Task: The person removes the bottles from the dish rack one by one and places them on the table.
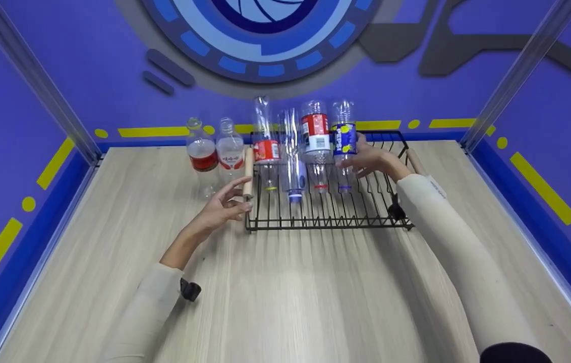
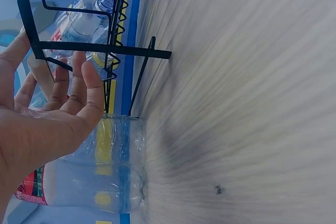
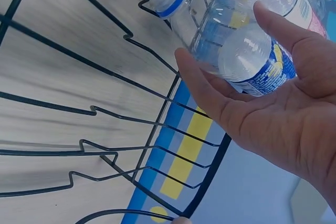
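The blue-label bottle [image 1: 344, 138] is held neck down at the wire rack [image 2: 142, 52], just up and right from the middle of the head view. It is hugged by the right hand [image 1: 374, 157], with its thumb and fingers put on different sides. How much it is held up by the rack cannot be told. To its left, three more are set neck down: the red-and-white-label bottle [image 1: 316, 132], the blue-cap bottle [image 1: 293, 156] and the red-label bottle [image 1: 266, 150]. So the rack work looks more than half done. Left of the middle, two standing bottles [image 1: 231, 160] are seen outside the rack, on the table [image 1: 285, 292]; these seem to be what is left. Near them, the left hand [image 1: 215, 214] is kept by the wooden handle [image 1: 248, 174], fingers apart and softly bent. Whether the handle is touched cannot be told.
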{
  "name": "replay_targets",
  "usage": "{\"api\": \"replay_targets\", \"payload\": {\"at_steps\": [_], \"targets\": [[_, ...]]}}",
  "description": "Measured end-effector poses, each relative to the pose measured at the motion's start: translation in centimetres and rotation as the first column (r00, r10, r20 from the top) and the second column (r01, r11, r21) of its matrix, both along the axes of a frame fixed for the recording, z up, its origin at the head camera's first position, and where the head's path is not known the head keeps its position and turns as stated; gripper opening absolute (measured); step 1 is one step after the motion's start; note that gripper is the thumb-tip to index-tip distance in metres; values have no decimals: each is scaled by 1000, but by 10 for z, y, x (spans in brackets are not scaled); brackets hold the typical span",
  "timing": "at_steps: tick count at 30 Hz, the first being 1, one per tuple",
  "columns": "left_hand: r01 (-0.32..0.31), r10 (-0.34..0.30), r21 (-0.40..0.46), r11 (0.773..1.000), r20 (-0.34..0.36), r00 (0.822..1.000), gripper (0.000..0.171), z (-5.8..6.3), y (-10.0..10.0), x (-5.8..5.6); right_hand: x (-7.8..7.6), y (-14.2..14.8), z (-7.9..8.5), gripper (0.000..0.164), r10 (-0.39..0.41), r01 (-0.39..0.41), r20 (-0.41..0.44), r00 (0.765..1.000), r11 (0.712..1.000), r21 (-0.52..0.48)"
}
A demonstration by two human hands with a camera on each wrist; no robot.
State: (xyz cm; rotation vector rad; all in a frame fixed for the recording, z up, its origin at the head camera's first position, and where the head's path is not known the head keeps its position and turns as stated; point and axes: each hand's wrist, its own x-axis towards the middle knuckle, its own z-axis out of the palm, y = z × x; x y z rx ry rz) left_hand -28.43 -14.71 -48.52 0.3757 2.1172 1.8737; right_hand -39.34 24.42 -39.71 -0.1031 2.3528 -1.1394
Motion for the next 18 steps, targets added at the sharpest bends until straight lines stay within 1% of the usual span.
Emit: {"api": "replay_targets", "payload": {"at_steps": [3, 9, 13, 18], "targets": [[1, -1, -4, 1000, -1, 1000, 67, 0, 1, 0, 1, 3, 0, 117, -15, 15, 14, 1000, 1000, -7], [6, -6, -2, 1000, -5, 1000, 67, 0, 1, 1, 7, 14, 2, 116, -41, 41, 24, 999, 999, -13], [6, -6, -3, 1000, -13, 1000, 67, 0, 0, 2, 13, 24, 7, 116, -60, 61, 23, 998, 996, -58], [1, -1, -4, 1000, -10, 1000, 67, 3, -1, 2, 16, 36, 13, 117, -82, 82, 5, 997, 991, -105]]}}
